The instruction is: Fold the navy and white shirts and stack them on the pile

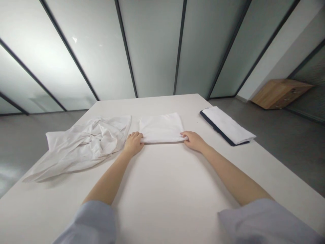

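Observation:
A white cloth [161,127], folded into a flat rectangle, lies at the middle of the table in front of me; I cannot tell whether it is a garment. My left hand [134,143] grips its near left corner, fingers curled over the edge. At the near right corner, my right hand [192,139] pinches the same edge between thumb and fingers. Close to my left hand spreads a crumpled heap of white fabric [101,139], wrinkled and loose.
On the right, a folded white cloth [228,123] rests on a dark navy one [218,130], reaching the edge of the white table [162,189]. Frosted glass panels [152,47] stand behind. A wooden cabinet [279,93] is on the floor at the far right.

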`<state>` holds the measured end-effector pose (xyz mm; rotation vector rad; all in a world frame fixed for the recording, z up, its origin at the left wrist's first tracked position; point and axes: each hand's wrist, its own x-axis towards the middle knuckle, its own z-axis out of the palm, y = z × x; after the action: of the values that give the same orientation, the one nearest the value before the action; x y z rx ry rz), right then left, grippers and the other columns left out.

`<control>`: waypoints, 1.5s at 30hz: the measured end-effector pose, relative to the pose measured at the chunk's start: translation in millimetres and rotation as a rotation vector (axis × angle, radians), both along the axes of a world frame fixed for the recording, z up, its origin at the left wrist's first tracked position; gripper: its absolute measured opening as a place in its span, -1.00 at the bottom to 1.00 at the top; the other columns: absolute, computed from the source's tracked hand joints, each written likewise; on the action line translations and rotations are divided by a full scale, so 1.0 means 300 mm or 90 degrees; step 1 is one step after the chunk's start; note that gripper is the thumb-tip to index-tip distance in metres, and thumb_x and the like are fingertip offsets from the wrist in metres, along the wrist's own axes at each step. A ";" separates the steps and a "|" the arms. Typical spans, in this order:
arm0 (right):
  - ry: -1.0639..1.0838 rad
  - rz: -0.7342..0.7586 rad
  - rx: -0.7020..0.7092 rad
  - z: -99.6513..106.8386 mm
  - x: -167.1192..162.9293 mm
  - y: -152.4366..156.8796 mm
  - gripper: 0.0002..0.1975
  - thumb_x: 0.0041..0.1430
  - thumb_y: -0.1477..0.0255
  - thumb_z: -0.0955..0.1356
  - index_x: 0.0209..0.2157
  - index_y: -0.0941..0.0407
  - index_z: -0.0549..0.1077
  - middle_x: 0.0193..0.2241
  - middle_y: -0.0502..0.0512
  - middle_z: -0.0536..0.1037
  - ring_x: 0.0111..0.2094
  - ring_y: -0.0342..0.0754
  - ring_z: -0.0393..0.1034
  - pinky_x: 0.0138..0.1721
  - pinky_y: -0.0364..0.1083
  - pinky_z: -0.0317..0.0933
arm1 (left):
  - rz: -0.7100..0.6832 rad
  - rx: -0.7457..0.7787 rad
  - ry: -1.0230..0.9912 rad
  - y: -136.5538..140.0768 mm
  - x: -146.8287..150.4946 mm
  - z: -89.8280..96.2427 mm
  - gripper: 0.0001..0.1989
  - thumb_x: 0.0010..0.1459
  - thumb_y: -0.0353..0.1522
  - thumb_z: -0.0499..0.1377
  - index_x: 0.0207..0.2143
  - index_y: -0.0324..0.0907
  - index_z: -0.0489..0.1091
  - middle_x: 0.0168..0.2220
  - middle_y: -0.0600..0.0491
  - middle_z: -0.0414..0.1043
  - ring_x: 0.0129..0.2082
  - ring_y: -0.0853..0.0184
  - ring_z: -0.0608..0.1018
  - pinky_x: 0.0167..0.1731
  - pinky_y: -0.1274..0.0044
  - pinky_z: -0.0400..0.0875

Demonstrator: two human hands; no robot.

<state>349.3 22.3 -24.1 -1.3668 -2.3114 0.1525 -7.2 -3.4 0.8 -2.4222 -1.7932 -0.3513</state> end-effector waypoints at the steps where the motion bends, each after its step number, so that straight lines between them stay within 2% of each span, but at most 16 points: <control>1: 0.003 -0.001 0.001 0.002 -0.002 0.003 -0.67 -0.02 0.58 0.32 -0.17 0.11 0.48 -0.11 0.18 0.57 -0.09 0.07 0.44 -0.01 0.02 0.27 | -0.002 -0.008 -0.013 -0.001 -0.003 0.001 -0.73 0.05 -0.41 0.14 -0.13 -0.15 0.36 -0.13 -0.09 0.39 -0.04 0.09 0.41 -0.03 0.32 0.31; 7: 0.017 0.049 0.040 0.001 -0.013 0.013 -0.61 -0.04 0.61 0.31 -0.12 0.12 0.48 -0.12 0.19 0.54 -0.06 0.10 0.39 0.05 0.08 0.24 | -0.019 -0.028 -0.122 0.004 -0.014 -0.008 -0.58 0.02 -0.43 0.12 -0.01 -0.16 0.28 -0.06 -0.10 0.34 -0.03 0.13 0.43 0.00 0.35 0.33; 11: 0.023 0.065 0.051 -0.011 -0.007 0.010 -0.59 -0.02 0.60 0.29 -0.08 0.11 0.48 -0.09 0.19 0.53 -0.05 0.09 0.38 0.06 0.10 0.24 | 0.051 -0.015 -0.220 0.012 -0.025 -0.025 -0.44 -0.05 -0.39 0.16 0.05 -0.25 0.18 -0.01 -0.17 0.32 -0.06 0.13 0.46 -0.05 0.36 0.35; 13: 0.024 0.069 0.055 -0.014 -0.002 0.012 -0.59 -0.01 0.59 0.29 -0.08 0.11 0.48 -0.09 0.19 0.53 -0.05 0.09 0.38 0.06 0.10 0.24 | 0.098 -0.036 -0.247 0.016 -0.030 -0.024 -0.50 -0.05 -0.35 0.16 0.00 -0.25 0.21 -0.11 -0.14 0.37 -0.15 0.15 0.49 -0.13 0.38 0.37; 15: 0.025 0.070 0.058 -0.017 0.001 0.015 -0.59 -0.01 0.59 0.29 -0.08 0.10 0.48 -0.09 0.18 0.53 -0.05 0.09 0.38 0.07 0.11 0.24 | 0.132 -0.077 -0.254 0.017 -0.032 -0.016 -0.65 -0.02 -0.32 0.14 -0.13 -0.21 0.26 -0.28 -0.04 0.41 -0.28 0.18 0.50 -0.25 0.41 0.36; 18: 0.027 0.069 0.059 -0.022 0.003 0.019 -0.59 -0.01 0.58 0.30 -0.07 0.08 0.49 -0.09 0.16 0.53 -0.05 0.09 0.39 0.06 0.12 0.25 | 0.133 -0.095 -0.243 0.014 -0.029 -0.003 -0.85 0.00 -0.30 0.10 -0.34 -0.14 0.26 -0.47 0.06 0.35 -0.41 0.23 0.45 -0.37 0.45 0.29; 23: 0.030 0.068 0.054 -0.025 0.004 0.020 -0.59 -0.01 0.57 0.31 -0.07 0.09 0.49 -0.08 0.18 0.53 -0.04 0.10 0.39 0.06 0.13 0.25 | 0.091 0.025 -0.261 0.007 -0.023 0.003 -0.86 -0.01 -0.27 0.11 -0.40 -0.12 0.23 -0.46 0.07 0.34 -0.42 0.26 0.42 -0.38 0.48 0.25; 29: 0.030 0.066 0.051 -0.022 0.007 0.016 -0.59 0.00 0.56 0.30 -0.07 0.09 0.49 -0.07 0.18 0.53 -0.04 0.10 0.39 0.07 0.14 0.25 | 0.127 0.029 -0.320 0.020 -0.032 -0.012 -0.88 0.01 -0.30 0.07 -0.53 -0.12 0.23 -0.55 0.08 0.33 -0.49 0.31 0.40 -0.40 0.49 0.21; 31: 0.035 0.067 0.049 -0.022 0.008 0.016 -0.59 0.00 0.56 0.30 -0.06 0.09 0.49 -0.07 0.19 0.53 -0.03 0.10 0.39 0.08 0.14 0.25 | 0.118 0.021 -0.403 0.030 -0.039 -0.018 -0.86 0.01 -0.28 0.08 -0.54 -0.12 0.26 -0.57 0.09 0.33 -0.50 0.32 0.40 -0.41 0.50 0.22; 33: 0.039 0.065 0.048 -0.023 0.008 0.016 -0.58 -0.01 0.56 0.30 -0.06 0.10 0.49 -0.07 0.19 0.53 -0.03 0.11 0.39 0.08 0.14 0.25 | 0.099 -0.003 -0.540 0.042 -0.045 -0.025 -0.82 0.02 -0.24 0.09 -0.53 -0.14 0.30 -0.58 0.12 0.32 -0.51 0.34 0.39 -0.43 0.52 0.23; 36: 0.044 0.060 0.047 -0.026 0.007 0.018 -0.59 0.00 0.56 0.30 -0.07 0.10 0.49 -0.07 0.19 0.53 -0.03 0.10 0.39 0.07 0.14 0.25 | 0.079 -0.068 -0.760 0.057 -0.051 -0.030 -0.78 -0.03 -0.19 0.15 -0.49 -0.16 0.34 -0.59 0.16 0.29 -0.53 0.40 0.37 -0.46 0.55 0.27; 39: 0.054 0.048 0.044 -0.028 0.007 0.019 -0.60 0.01 0.56 0.29 -0.08 0.09 0.50 -0.08 0.17 0.54 -0.03 0.10 0.39 0.06 0.13 0.26 | 0.055 -0.144 -0.911 0.061 -0.056 -0.028 -0.74 -0.10 -0.17 0.23 -0.44 -0.16 0.35 -0.53 0.15 0.33 -0.50 0.43 0.40 -0.45 0.58 0.30; 42: 0.075 0.039 0.041 -0.029 0.009 0.020 -0.61 0.01 0.56 0.29 -0.09 0.08 0.51 -0.09 0.16 0.55 -0.04 0.09 0.40 0.05 0.11 0.27 | 0.026 -0.208 -0.989 0.059 -0.064 -0.027 -0.72 -0.13 -0.18 0.26 -0.40 -0.15 0.34 -0.48 0.14 0.36 -0.49 0.44 0.41 -0.46 0.60 0.32; 45: 0.104 0.033 0.036 -0.031 0.013 0.022 -0.60 0.00 0.56 0.28 -0.11 0.06 0.53 -0.12 0.14 0.57 -0.06 0.09 0.42 0.04 0.12 0.28 | 0.026 -0.234 -0.972 0.061 -0.077 -0.038 -0.71 -0.10 -0.20 0.23 -0.33 -0.14 0.32 -0.49 0.16 0.33 -0.52 0.45 0.40 -0.47 0.59 0.34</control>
<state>353.2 28.9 -33.5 -1.2198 -2.1987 0.2053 -30.3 14.9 -10.7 -2.3257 -2.3526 -2.5607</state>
